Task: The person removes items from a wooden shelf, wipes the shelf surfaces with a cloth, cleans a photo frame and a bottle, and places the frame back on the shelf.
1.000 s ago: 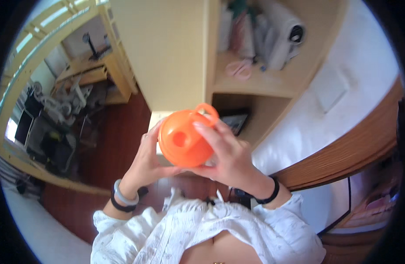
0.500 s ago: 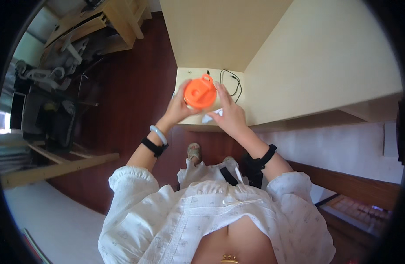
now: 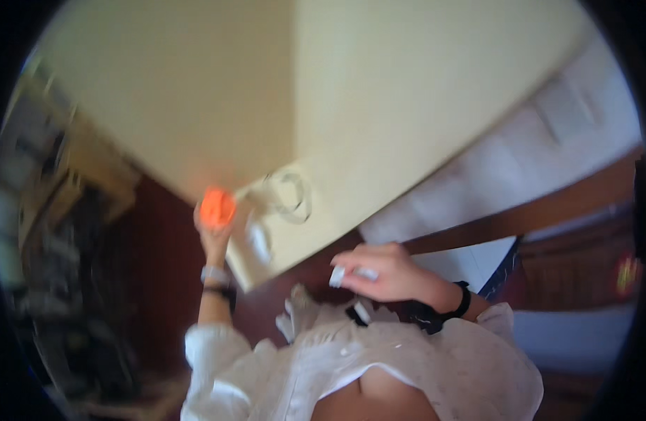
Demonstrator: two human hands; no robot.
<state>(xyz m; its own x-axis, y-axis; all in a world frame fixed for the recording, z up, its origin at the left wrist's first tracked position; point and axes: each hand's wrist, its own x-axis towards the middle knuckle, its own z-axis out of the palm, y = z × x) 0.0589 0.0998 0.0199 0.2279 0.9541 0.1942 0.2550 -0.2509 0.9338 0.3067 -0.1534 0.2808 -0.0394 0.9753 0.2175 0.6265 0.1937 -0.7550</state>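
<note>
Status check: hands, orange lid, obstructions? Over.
Left hand gripping orange lid. Right hand holding small white item, too blurred to identify. Looped cable, white object on pale ledge: possible clutter.

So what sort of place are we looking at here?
Probably a room in a home, though blur hides much. The signs are the dark reddish floor, a pale ledge with a looped cable on it, and tan furniture at the left.
</note>
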